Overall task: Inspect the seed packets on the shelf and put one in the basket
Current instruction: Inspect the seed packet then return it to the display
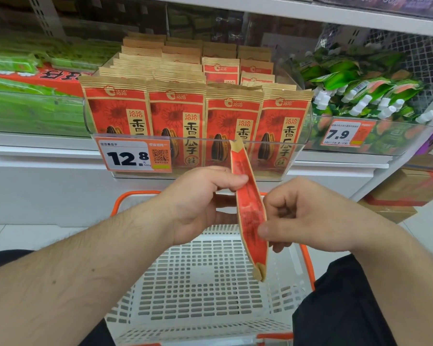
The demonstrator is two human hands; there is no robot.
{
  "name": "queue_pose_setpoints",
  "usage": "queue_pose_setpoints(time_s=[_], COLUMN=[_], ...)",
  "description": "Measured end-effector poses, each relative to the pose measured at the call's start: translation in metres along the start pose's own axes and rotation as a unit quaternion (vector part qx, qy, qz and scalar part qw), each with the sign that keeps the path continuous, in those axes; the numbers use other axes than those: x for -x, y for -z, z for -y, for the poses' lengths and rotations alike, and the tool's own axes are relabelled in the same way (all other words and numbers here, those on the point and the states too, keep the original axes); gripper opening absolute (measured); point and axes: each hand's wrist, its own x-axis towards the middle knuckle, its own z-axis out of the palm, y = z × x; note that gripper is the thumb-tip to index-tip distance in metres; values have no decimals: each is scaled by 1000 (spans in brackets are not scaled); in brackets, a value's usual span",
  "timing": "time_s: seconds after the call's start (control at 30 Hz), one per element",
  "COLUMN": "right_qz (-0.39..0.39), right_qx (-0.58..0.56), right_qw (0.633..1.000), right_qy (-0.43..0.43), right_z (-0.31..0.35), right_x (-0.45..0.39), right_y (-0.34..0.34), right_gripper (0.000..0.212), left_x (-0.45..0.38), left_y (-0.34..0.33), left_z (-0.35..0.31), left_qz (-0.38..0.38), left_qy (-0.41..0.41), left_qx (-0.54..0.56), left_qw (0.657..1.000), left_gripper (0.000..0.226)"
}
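The left hand [200,203] is pinching a seed packet [249,211] near its upper part, thumb lying on the near edge and the fingers curling behind it. The right hand [308,216] is gripping the same packet lower down, its thumb pressing on the red face and the other fingers bending round the far side. The two hands are sitting close on either side of the packet, not touching each other.

The packet is showing itself edge-on to the camera: a narrow, long strip of brown paper with a red printed face, tilting slightly, its top corner pointing up toward the shelf and its folded bottom end hanging down. The print on it is too skewed to read.

It is hanging between the hands, above the white slotted basket [203,290] with orange rim and handle, and is not resting in it. Its top end is overlapping the front of the clear plastic bin [298,151] on the shelf [48,148], where rows of matching packets [178,121] are standing upright behind a price tag [133,156] reading 12.8. Green pouches [365,91] are lying in the neighbouring bin to the right, with a tag reading 7.9.
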Motion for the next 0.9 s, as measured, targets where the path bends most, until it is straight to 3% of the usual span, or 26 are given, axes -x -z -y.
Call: queue_pose_setpoints(time_s=[0.13,0.27,0.33,0.43,0.57,0.63,0.77,0.9], right_qz=[56,94,102,111,114,70,-31,1], right_qx=[86,28,2,-21,-29,-39,-61,-85], right_qw=[995,995,995,994,993,997,997,993], right_qy=[-12,-12,-7,-1,0,4,-44,-86], right_z=[2,-2,-5,-10,-11,-9,-8,-4], right_x=[2,3,4,3,1,-1,-5,-6], right_y=[-1,3,4,6,5,4,1,-8], right_gripper=[34,14,13,15,24,35,57,74], left_x=[-3,-4,-3,-2,-2,-3,-3,-1], left_y=[-1,0,-1,0,0,0,1,-1], left_z=[3,3,2,3,4,4,4,3], left_qz=[-3,4,16,28,26,16,16,19], left_qy=[-6,-5,-5,1,5,6,14,26], left_qx=[12,13,19,21,26,33,58,65], left_qw=[1000,1000,1000,999,999,999,998,997], left_gripper=[8,9,7,24,22,10,12,24])
